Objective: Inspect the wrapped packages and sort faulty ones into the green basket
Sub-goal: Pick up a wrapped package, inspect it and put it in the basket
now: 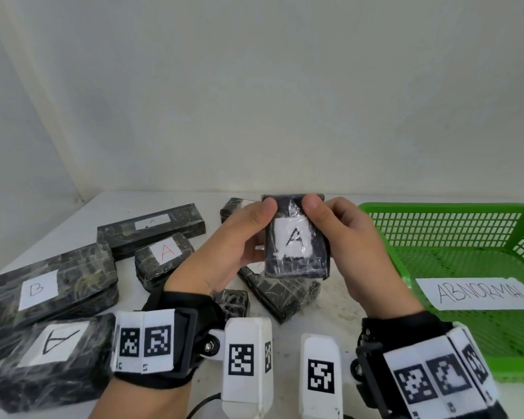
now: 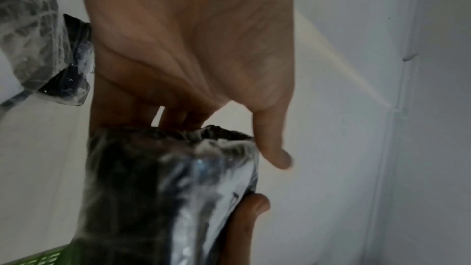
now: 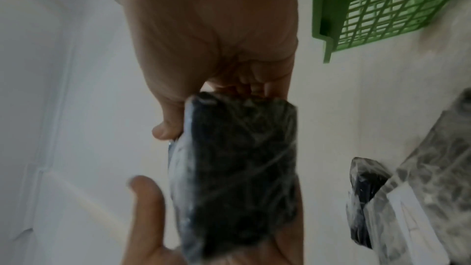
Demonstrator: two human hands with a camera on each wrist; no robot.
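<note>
Your grip is narrow on both sides: your left hand (image 1: pixel 236 237) and right hand (image 1: pixel 342 237) pinch 1 small wrapped package (image 1: pixel 295 237) between thumbs on the front and fingers behind. You hold it upright in the air above the middle of the bench (image 1: pixel 324 316), well clear of the surface, with its white label (image 1: pixel 292 238) marked "A" turned to you. The film over the label looks crumpled and whitish, but I cannot tell if this is a real fault.

This is the inspection step, I think. The next move needs a decision: if the wrap is faulty, carry the package right to the green basket (image 1: pixel 436 208) at the right edge, which bears the sign "ABNORMAL" (image 1: pixel 481 293); if not, put it down again. Other wrapped packages (image 1: pixel 55 285) lie along the left side of the bench, not yet sorted.
</note>
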